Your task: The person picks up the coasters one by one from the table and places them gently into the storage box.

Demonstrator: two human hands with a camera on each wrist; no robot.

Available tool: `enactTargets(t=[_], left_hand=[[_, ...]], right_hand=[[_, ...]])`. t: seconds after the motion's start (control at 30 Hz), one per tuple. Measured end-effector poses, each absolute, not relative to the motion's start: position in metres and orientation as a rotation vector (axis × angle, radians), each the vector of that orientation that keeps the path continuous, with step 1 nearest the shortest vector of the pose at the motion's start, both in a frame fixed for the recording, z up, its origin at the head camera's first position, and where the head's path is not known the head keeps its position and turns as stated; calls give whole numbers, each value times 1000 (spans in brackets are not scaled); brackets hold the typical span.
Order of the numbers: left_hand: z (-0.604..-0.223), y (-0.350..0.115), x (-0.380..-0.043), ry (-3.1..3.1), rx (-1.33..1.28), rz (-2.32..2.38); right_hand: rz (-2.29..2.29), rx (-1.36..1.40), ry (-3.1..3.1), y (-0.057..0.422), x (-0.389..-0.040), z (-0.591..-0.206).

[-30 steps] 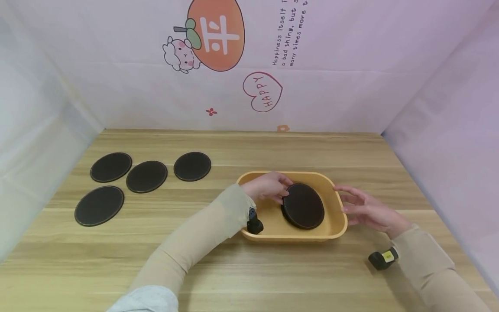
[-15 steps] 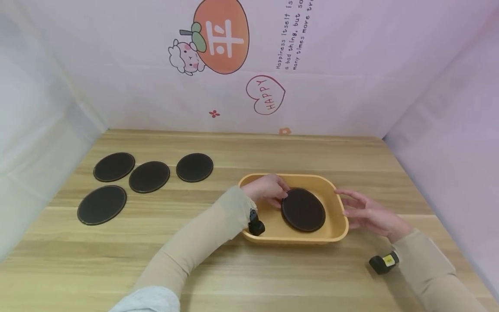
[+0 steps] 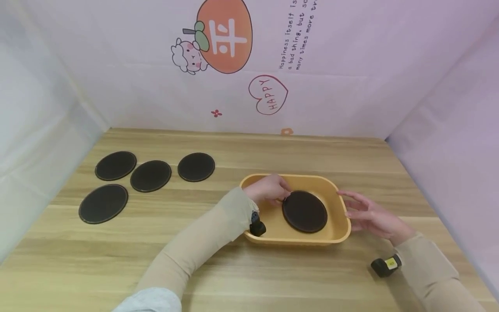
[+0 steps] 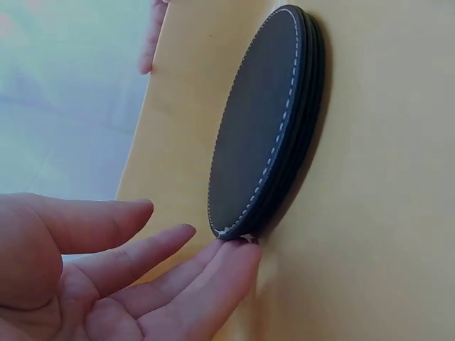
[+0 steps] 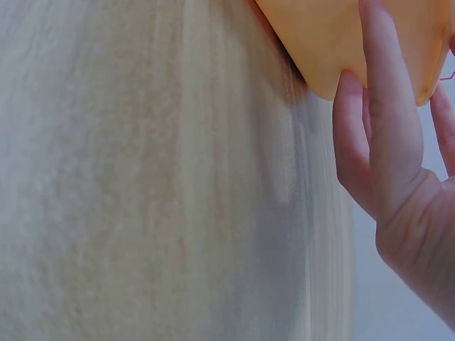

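Observation:
A stack of round black coasters [image 3: 305, 211] lies in the yellow plastic basket [image 3: 296, 239]; the left wrist view shows several layers and pale stitching round the top coaster [image 4: 256, 121]. My left hand [image 3: 270, 189] reaches over the basket's left side. Its fingertips touch the stack's near edge in the left wrist view, while the thumb stays apart from it. My right hand [image 3: 372, 216] is at the basket's right end, with straight fingers [image 5: 391, 106] resting against the outer wall. Its palm is away from the basket.
Several single black coasters lie apart on the wooden table to the left, among them one coaster [image 3: 103, 203] nearest the front and another coaster [image 3: 196, 167] nearest the basket. White cloth walls [image 3: 331, 99] enclose the table's back and sides.
The coaster stack, tilted and uneven a second ago, now lies flatter and more aligned in the basket. My left fingers have lowered at its edge. The right hand keeps its place at the basket.

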State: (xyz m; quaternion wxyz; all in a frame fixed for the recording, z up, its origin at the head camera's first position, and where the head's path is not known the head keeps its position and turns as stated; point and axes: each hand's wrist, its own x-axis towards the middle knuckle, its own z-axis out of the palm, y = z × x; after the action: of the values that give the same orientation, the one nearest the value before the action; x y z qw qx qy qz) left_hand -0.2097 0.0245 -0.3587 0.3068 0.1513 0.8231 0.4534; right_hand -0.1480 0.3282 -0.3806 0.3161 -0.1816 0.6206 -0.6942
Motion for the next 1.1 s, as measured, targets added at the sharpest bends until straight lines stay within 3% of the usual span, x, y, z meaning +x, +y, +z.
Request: enactTargets(t=[0.4,0.67,1.1], left_hand=[[-359,28,-207,2124,370,1217],[-353,23,-209,2160,569,1107],[-312,-6,-220,2037,474,1312]], right_hand=[[-1820,-463,1622,333,-148,-386],[-1810,-447,1630,332,-148,-384],[-1820,-455,1650,332,-153,-382]])
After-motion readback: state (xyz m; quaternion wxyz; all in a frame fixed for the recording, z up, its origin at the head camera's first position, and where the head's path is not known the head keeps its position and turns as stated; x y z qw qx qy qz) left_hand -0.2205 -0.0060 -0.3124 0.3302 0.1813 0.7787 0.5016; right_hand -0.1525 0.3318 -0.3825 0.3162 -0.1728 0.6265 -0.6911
